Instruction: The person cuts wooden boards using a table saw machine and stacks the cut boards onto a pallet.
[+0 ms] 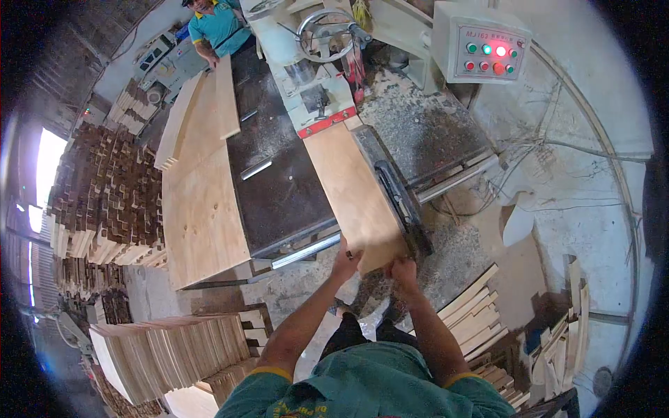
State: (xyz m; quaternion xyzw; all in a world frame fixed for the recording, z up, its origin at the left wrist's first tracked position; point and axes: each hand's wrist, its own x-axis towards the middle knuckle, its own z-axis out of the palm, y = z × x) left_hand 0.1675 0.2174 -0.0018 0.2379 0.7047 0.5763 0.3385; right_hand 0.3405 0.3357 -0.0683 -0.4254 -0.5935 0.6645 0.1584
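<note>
A long, flat wooden board (352, 184) lies on the dark machine table (286, 188). Its far end sits at the red front edge of the sawing machine's head (327, 122), and the near end juts out toward me. My left hand (346, 260) grips the near end at its left edge. At the right corner of that same end, my right hand (402, 272) is closed on the board, its fingers partly hidden. Along the board's right side runs a dark metal guide fence (394, 195).
A co-worker (219, 28) stands at the far left with a hand on another plank (225, 97). A plywood side table (202, 230) adjoins the machine. Stacked timber (111, 195) and cut boards (171, 352) stand left; loose strips (474, 313) lie right. A control box (488, 52) shows lit buttons.
</note>
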